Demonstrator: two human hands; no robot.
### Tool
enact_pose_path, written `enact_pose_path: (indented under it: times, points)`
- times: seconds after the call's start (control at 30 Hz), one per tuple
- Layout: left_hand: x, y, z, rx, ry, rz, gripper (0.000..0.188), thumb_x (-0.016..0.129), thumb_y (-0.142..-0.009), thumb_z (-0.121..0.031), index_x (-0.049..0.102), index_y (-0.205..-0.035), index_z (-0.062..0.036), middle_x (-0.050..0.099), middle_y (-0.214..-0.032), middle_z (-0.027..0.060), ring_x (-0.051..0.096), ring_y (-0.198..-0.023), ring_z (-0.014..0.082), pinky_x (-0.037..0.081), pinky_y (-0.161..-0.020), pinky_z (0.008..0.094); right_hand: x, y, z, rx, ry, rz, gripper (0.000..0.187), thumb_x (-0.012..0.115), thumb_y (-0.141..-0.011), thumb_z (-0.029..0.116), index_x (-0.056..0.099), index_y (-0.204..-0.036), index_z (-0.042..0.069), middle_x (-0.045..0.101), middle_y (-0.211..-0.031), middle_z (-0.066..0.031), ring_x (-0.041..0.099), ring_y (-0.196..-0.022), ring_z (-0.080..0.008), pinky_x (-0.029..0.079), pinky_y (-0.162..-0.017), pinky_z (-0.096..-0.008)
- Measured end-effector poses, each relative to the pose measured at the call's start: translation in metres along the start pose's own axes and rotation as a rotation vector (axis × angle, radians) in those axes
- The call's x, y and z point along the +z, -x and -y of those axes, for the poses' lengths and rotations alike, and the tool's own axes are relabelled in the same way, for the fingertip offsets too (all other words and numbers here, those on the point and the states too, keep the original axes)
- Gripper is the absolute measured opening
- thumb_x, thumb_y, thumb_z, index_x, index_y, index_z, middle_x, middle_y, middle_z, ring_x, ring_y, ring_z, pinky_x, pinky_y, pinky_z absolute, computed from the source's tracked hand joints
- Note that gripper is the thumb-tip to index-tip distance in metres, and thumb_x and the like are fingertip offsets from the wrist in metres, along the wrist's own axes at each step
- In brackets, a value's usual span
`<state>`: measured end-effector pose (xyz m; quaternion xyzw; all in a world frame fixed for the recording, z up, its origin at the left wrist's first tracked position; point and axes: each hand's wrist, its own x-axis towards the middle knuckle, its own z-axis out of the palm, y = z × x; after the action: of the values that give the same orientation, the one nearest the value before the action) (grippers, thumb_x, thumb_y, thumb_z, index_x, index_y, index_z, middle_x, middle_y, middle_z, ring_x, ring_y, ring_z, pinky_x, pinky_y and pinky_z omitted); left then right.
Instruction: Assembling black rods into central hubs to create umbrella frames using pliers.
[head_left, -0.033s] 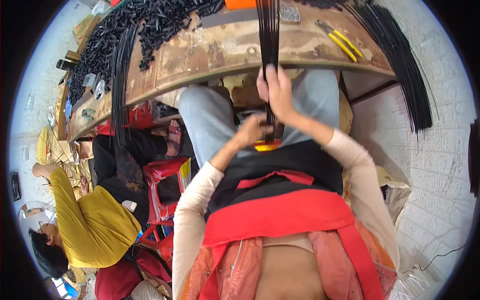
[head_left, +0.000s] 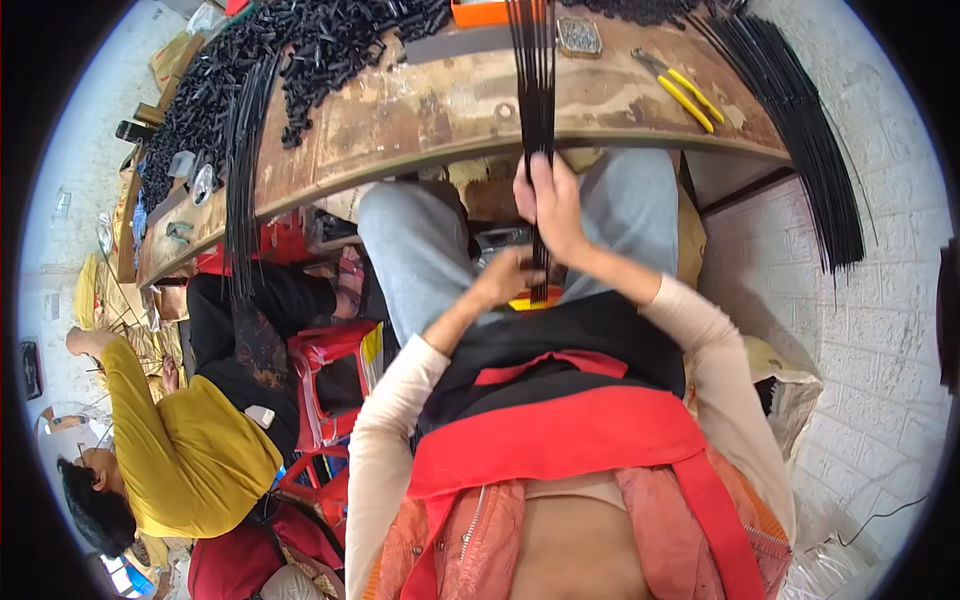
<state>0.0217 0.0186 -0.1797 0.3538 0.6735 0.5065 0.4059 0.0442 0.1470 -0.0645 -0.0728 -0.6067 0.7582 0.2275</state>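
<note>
Nothing has shifted since the earlier frame: right hand (head_left: 552, 205) keeps its grip closed around the bundle of thin black rods (head_left: 535, 90) hanging off the tabletop (head_left: 440, 110) edge, while left hand (head_left: 508, 276) pinches their lower ends above the lap.

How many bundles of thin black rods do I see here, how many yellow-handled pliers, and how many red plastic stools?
Bundles of thin black rods: 3 (held in both hands, left over table edge, right end)
Yellow-handled pliers: 1
Red plastic stools: 1
Total: 5
</note>
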Motion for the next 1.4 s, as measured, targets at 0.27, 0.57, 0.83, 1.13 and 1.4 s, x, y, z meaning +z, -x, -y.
enact_pose_path:
  times: [0.27, 0.57, 0.83, 1.13, 1.4]
  points:
    - [0.005, 0.032, 0.026, -0.221, 0.020, 0.059, 0.032, 0.069, -0.079, 0.001, 0.062, -0.110, 0.0024, 0.069, -0.099, 0.0103, 0.063, -0.092, 0.0180, 0.049, -0.081, 0.0315, 0.005, 0.028, -0.038, 0.186, -0.182, 0.083, 0.028, 0.038, -0.103, 0.028, 0.044, -0.088, 0.005, 0.041, -0.063, 0.0017, 0.036, -0.048, -0.0048, 0.033, -0.044, -0.0209]
    - [-0.054, 0.061, -0.084, -0.038, -0.399, -0.075, 0.036, 0.066, -0.083, -0.010, 0.059, -0.117, -0.0004, 0.067, -0.102, 0.0193, 0.064, -0.097, 0.0312, 0.050, -0.083, 0.0372, 0.001, 0.024, -0.008, 0.156, -0.160, 0.128, 0.022, 0.046, -0.100, 0.025, 0.050, -0.102, 0.004, 0.055, -0.078, -0.0021, 0.051, -0.064, -0.0079, 0.042, -0.060, -0.0220]
    - [-0.212, -0.014, -0.157, 0.052, -0.436, -0.734, 0.016, 0.056, -0.092, -0.012, 0.067, -0.093, -0.0016, 0.066, -0.076, 0.0079, 0.063, -0.067, 0.0137, 0.048, -0.058, 0.0285, 0.033, -0.020, 0.010, 0.124, -0.069, 0.107, 0.010, 0.054, -0.094, 0.013, 0.048, -0.093, 0.005, 0.046, -0.068, 0.0013, 0.043, -0.057, -0.0059, 0.036, -0.054, -0.0211]
    - [-0.339, -0.183, -0.159, 0.500, -1.373, -0.841, 0.056, 0.059, -0.064, 0.014, 0.064, -0.114, -0.0112, 0.053, -0.128, 0.0176, 0.049, -0.123, 0.0330, 0.045, -0.095, 0.0376, 0.023, -0.025, -0.004, 0.247, -0.112, 0.081, 0.010, 0.058, -0.092, 0.012, 0.051, -0.089, 0.006, 0.049, -0.066, 0.0026, 0.045, -0.056, -0.0044, 0.037, -0.051, -0.0207]
    - [-0.338, -0.163, -0.157, 0.336, -1.370, -0.577, 0.047, 0.060, -0.069, 0.007, 0.070, -0.110, -0.0147, 0.055, -0.128, 0.0186, 0.058, -0.110, 0.0330, 0.049, -0.090, 0.0366, 0.016, -0.027, -0.010, 0.211, -0.129, 0.119, 0.011, 0.057, -0.093, 0.012, 0.050, -0.089, 0.006, 0.048, -0.066, 0.0023, 0.046, -0.056, -0.0050, 0.037, -0.051, -0.0209]
